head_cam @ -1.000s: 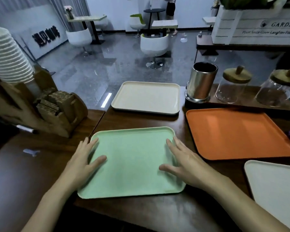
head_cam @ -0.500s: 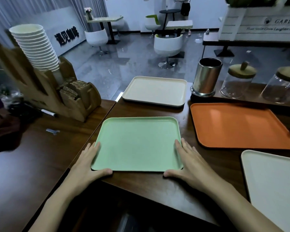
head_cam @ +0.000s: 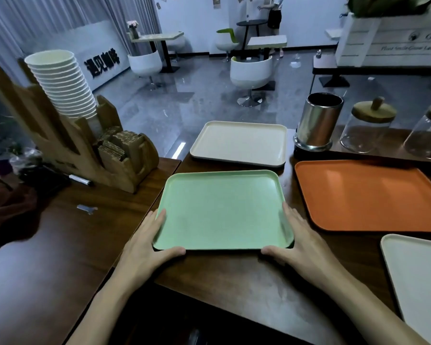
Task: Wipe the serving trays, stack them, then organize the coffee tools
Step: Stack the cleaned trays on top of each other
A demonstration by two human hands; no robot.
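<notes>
A light green tray [head_cam: 222, 210] lies flat on the dark wooden counter in front of me. My left hand [head_cam: 144, 242] rests against its near left corner, fingers straight along the side and thumb along the near edge. My right hand [head_cam: 306, 245] frames the near right corner the same way. A cream tray [head_cam: 239, 143] lies just beyond the green one, an orange tray [head_cam: 368, 195] to the right, and a white tray [head_cam: 421, 275] at the near right. A steel cup [head_cam: 317, 120] stands behind the orange tray.
Two lidded glass jars [head_cam: 368, 130] [head_cam: 428, 135] stand at the back right. A wooden holder [head_cam: 67, 145] with a stack of paper cups [head_cam: 62, 83] stands at the left, a marker [head_cam: 81, 181] beside it. A dark cloth [head_cam: 8, 207] lies far left.
My hands have slid off the green tray's surface to its near corners. The tray now sits farther from me, closer to the cream tray.
</notes>
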